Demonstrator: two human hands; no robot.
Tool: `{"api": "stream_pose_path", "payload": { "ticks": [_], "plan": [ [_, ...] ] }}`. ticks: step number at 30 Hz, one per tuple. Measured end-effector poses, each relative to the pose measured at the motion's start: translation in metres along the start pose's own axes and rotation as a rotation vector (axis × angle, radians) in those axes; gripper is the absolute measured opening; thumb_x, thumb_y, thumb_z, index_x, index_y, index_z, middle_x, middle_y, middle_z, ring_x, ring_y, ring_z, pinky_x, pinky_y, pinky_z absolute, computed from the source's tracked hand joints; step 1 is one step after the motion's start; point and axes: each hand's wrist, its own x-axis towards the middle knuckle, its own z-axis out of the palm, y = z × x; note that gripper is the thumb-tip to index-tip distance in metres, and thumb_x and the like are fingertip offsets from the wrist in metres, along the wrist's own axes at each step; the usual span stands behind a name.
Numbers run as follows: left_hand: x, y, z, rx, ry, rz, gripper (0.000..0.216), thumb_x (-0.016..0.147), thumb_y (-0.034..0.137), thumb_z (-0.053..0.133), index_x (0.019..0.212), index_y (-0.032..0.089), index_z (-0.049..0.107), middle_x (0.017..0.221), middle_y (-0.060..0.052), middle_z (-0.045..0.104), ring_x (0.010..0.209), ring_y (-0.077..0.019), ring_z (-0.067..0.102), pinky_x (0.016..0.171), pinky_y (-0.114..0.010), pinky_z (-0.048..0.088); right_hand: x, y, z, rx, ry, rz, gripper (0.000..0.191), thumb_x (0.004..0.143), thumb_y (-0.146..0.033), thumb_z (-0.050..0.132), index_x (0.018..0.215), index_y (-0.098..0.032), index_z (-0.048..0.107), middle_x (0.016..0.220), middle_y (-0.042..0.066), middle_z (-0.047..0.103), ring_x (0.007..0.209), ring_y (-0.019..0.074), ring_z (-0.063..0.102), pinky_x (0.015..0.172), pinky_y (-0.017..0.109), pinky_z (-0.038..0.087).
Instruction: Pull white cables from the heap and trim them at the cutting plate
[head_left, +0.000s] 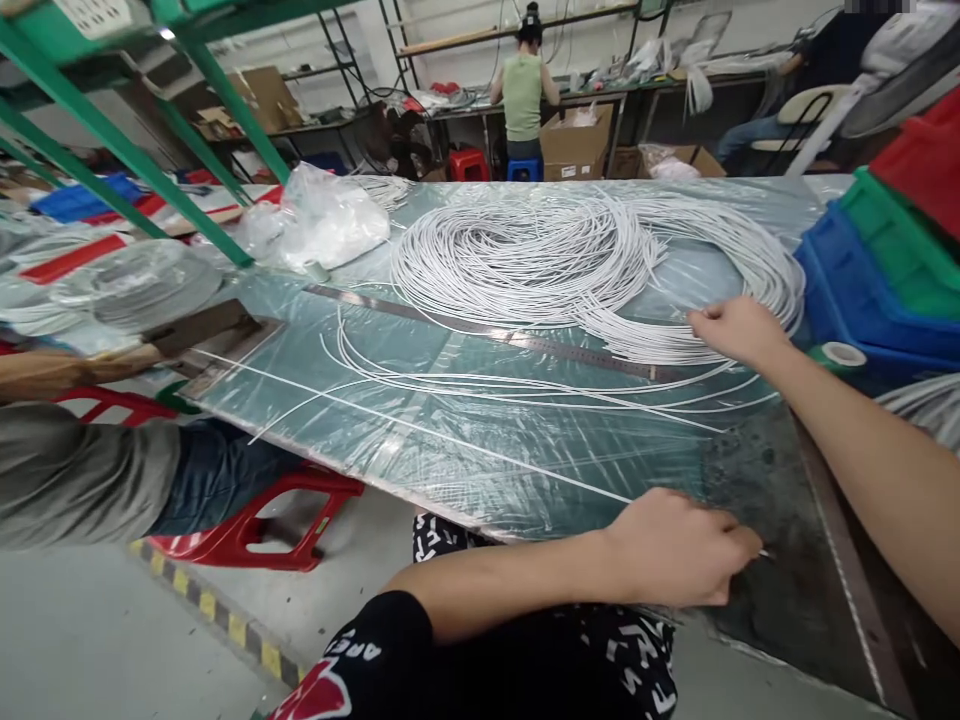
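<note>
Pinching wire end (761, 552) near table edge (360, 478), left hand (679, 548); right hand (739, 330) seemingly gripping coil (570, 260) strands, fingers curled

Left hand (679, 548): fingertips curled under, grip on white cord (420, 430) hidden. Blue bin (862, 290): cut off at right edge.

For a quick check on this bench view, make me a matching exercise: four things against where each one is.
Things:
1. left hand
2. right hand
3. metal ruler
4. blue bin

Places:
A. at the table's right edge, under a green bin
B. pinching one white cord at the table's near edge
C. flat across the table, in front of the coil
D. on the white cord coil's right side

Pairs: 1-B, 2-D, 3-C, 4-A
</note>
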Motion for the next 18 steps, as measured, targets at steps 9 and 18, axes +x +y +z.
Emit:
{"api": "stream_pose_path", "payload": {
  "ticks": [9,18],
  "plan": [
    [-0.001,-0.003,-0.001,-0.025,0.028,0.02,0.013,0.083,0.015,0.052,0.091,0.013,0.062,0.079,-0.002,0.064,0.063,-0.0162,0.059,0.047,-0.03,0.038,0.0,0.002,-0.001,-0.007,0.004,-0.032,0.024,0.083,-0.038,0.046,0.062,-0.027,0.051,0.062,0.005,0.048,0.074,0.0252,0.051,0.07,0.034,0.036],
    [-0.002,0.011,-0.013,0.043,-0.117,-0.035,0.034,0.093,0.029,0.048,0.122,0.021,0.062,0.116,0.001,0.067,0.086,-0.0123,0.065,0.056,-0.028,0.05,0.008,0.01,0.008,-0.053,-0.042,0.016,0.022,0.074,-0.047,0.048,0.062,-0.03,0.053,0.081,0.017,0.063,0.086,0.0317,0.059,0.071,0.04,0.039]
  ]
}}
